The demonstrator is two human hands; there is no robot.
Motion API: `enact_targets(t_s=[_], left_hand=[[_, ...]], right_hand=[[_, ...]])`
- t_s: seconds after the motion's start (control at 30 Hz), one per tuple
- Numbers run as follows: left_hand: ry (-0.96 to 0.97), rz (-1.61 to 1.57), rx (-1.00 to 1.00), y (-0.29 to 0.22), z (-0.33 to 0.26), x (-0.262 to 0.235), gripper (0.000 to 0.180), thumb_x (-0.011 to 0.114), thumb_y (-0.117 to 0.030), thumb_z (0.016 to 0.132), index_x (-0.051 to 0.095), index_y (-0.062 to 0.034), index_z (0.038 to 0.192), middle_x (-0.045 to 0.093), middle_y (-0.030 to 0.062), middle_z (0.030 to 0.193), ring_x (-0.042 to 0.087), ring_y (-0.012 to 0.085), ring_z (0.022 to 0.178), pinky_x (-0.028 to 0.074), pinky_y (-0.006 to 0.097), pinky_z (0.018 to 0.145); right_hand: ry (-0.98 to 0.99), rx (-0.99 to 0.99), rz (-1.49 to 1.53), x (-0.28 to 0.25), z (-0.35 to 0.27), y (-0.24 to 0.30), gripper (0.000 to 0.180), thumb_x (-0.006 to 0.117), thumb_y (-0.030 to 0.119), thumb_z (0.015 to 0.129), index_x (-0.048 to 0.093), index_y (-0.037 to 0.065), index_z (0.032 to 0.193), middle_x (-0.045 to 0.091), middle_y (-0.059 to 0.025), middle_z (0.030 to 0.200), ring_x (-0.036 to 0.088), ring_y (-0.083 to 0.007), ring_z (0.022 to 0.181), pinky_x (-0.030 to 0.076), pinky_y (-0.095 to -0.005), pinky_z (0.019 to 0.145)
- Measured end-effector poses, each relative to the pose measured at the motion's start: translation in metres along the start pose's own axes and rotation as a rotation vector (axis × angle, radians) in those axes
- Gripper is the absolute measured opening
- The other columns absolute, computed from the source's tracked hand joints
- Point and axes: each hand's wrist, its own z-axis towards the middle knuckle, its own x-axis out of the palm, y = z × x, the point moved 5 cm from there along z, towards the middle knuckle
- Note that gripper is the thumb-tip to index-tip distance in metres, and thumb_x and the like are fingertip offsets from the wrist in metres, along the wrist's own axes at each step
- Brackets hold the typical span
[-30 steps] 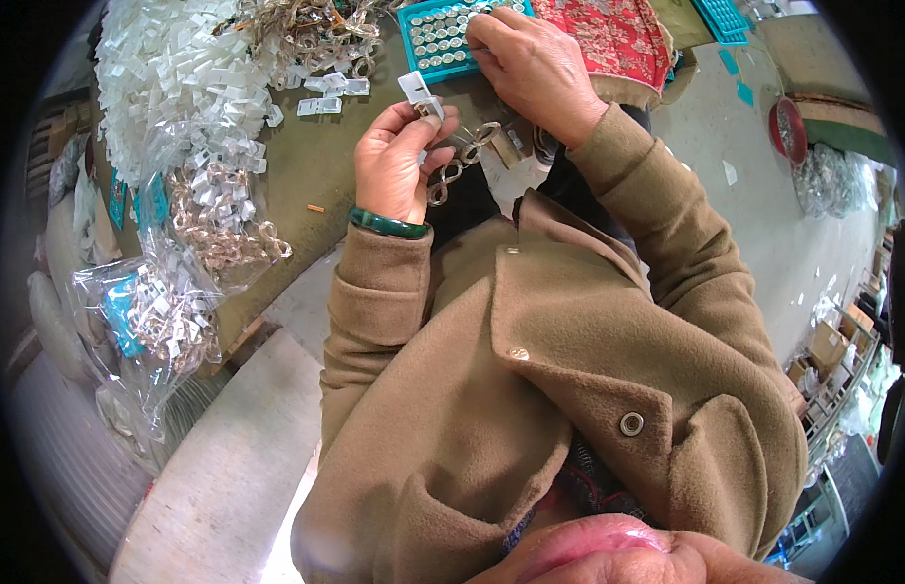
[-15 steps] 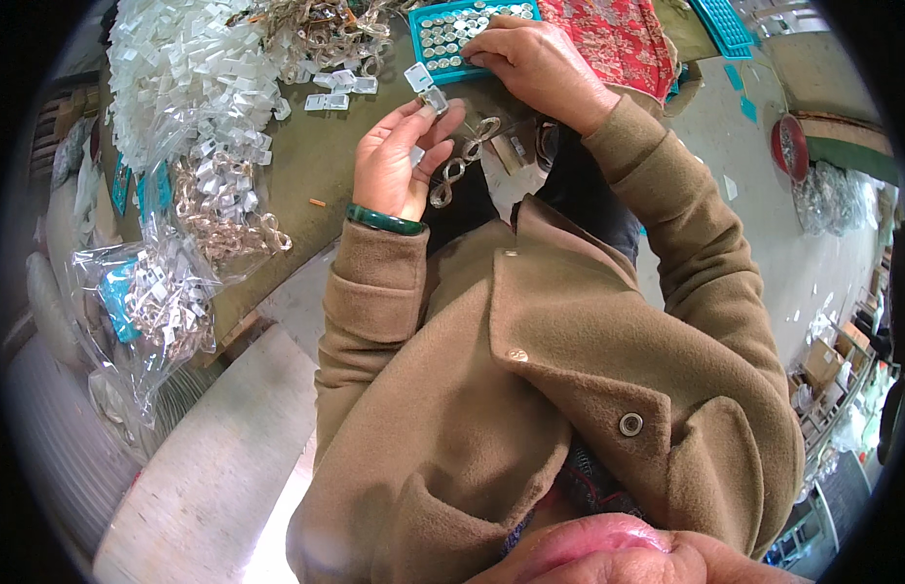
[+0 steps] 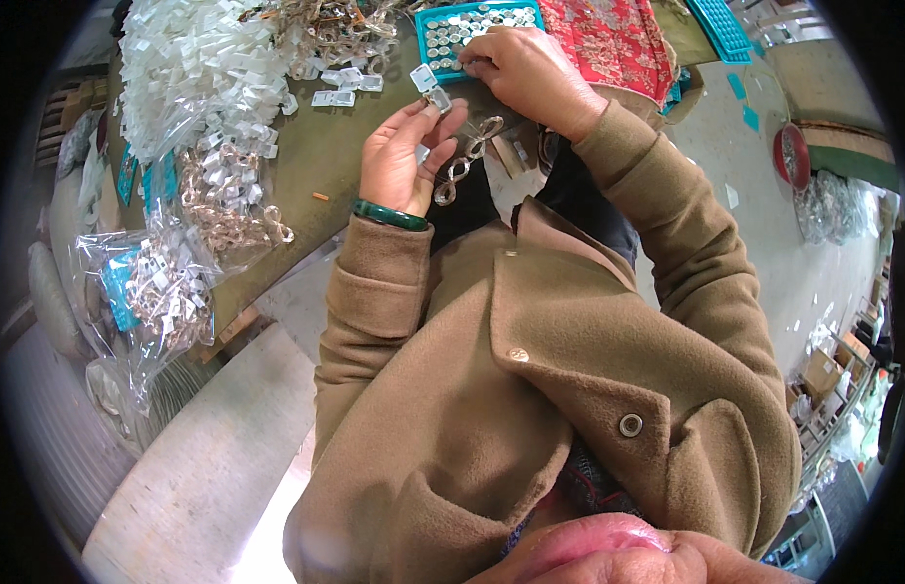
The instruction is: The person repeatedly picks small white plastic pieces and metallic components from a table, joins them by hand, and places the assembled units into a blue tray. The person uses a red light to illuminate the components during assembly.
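Observation:
My left hand (image 3: 399, 161), a green bangle (image 3: 389, 215) at its wrist, pinches a small white plastic battery case (image 3: 426, 79) with its lid hinged open. From the case hangs a looped bundle of thin wire (image 3: 459, 167) beside my fingers. At the near edge of a teal tray (image 3: 420, 39) is my right hand (image 3: 538, 83), thumb and fingers drawn together in a pinch. Whatever lies between those fingertips is hidden. Silvery button cells (image 3: 439, 43) sit in rows in the tray, looser toward its far side.
A big heap of white plastic cases (image 3: 199, 78) covers the table's left. Tangled wire bundles (image 3: 335, 34) lie behind a few loose cases (image 3: 343, 83). Clear bags (image 3: 160, 292) hang at the left edge. Red patterned cloth (image 3: 608, 44) lies right of the tray.
My right hand has shifted slightly toward the tray's near left corner. My left hand keeps its hold on the battery case. The whole view has moved a little.

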Motion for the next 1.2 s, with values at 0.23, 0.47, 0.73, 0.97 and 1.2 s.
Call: enact_targets(t_s=[0.23,0.47,0.73,0.97,1.2], left_hand=[[0.031,0.032,0.017,-0.002,0.0,0.001,0.026,0.059,-0.008,0.092,0.057,0.0025,0.116,0.068,0.0139,0.109,0.068,0.0169,0.097,0.057,0.02,0.066],[0.011,0.139,0.069,-0.005,-0.008,0.006,0.028,0.061,-0.009,0.091,0.059,0.0025,0.117,0.068,0.0105,0.104,0.068,0.0143,0.09,0.056,0.019,0.064],[-0.025,0.351,0.119,-0.009,-0.017,0.006,0.03,0.063,-0.008,0.09,0.061,-0.0006,0.12,0.069,0.0047,0.103,0.066,0.0105,0.089,0.052,0.018,0.068],[-0.104,0.181,0.073,-0.003,-0.01,-0.002,0.026,0.068,-0.011,0.089,0.065,-0.0009,0.112,0.07,0.005,0.094,0.067,0.0097,0.082,0.053,0.017,0.061],[-0.104,0.116,0.053,-0.009,-0.005,-0.012,0.016,0.065,-0.018,0.092,0.066,-0.0045,0.099,0.07,0.0055,0.09,0.066,0.0073,0.075,0.048,0.016,0.051]], right_hand=[[0.007,-0.005,0.005,-0.015,0.004,0.008,0.016,0.066,0.015,0.083,0.064,0.001,0.092,0.066,-0.0156,0.08,0.066,-0.0284,0.073,0.051,-0.0354,0.068],[-0.045,-0.074,0.301,-0.017,-0.019,0.039,0.016,0.067,0.012,0.084,0.059,0.002,0.095,0.064,-0.0111,0.078,0.064,-0.0232,0.07,0.052,-0.0328,0.064],[-0.088,-0.105,0.319,-0.005,-0.032,0.048,0.011,0.066,0.003,0.08,0.06,0.006,0.089,0.06,-0.0096,0.078,0.063,-0.0279,0.07,0.051,-0.0337,0.06],[-0.157,-0.109,0.385,-0.002,-0.036,0.043,0.01,0.067,0.003,0.08,0.07,0.004,0.09,0.065,-0.0095,0.081,0.066,-0.0256,0.072,0.053,-0.0315,0.063],[-0.224,0.08,0.181,-0.012,-0.008,0.013,0.014,0.067,0.017,0.088,0.068,0.007,0.098,0.068,-0.0074,0.088,0.066,-0.0208,0.074,0.053,-0.0309,0.067]])
